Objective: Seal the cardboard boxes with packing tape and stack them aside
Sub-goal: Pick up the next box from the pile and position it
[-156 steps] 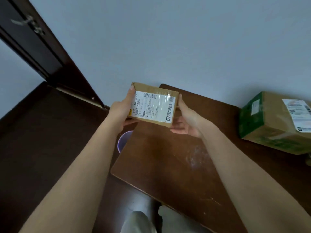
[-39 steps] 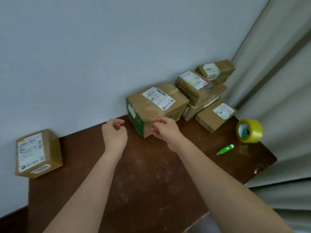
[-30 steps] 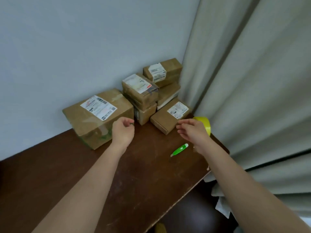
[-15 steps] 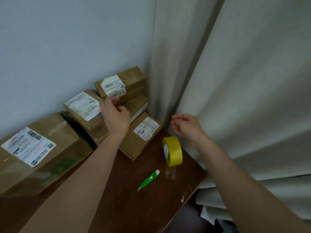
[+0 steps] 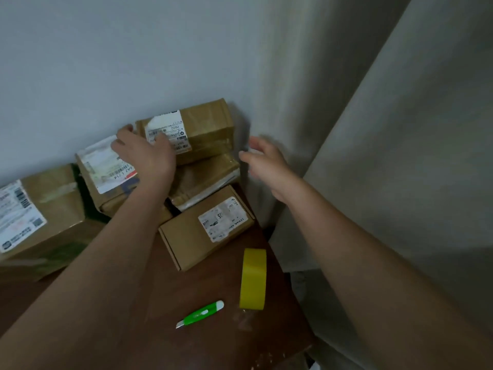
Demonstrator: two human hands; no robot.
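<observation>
Brown cardboard boxes with white labels are piled at the middle left of the frame, on a dark brown wooden table. The top box is touched at its left end by the left hand, fingers spread. The right hand is held open beside the pile, touching nothing. A yellow tape roll stands lower down, with a green knife near it.

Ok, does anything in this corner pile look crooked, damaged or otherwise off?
The stacked boxes are uneven: the top box sits skewed on the flatter one beneath, and the box left of it tilts. The tape roll stands on edge near the table's right edge. No damage is visible.
</observation>
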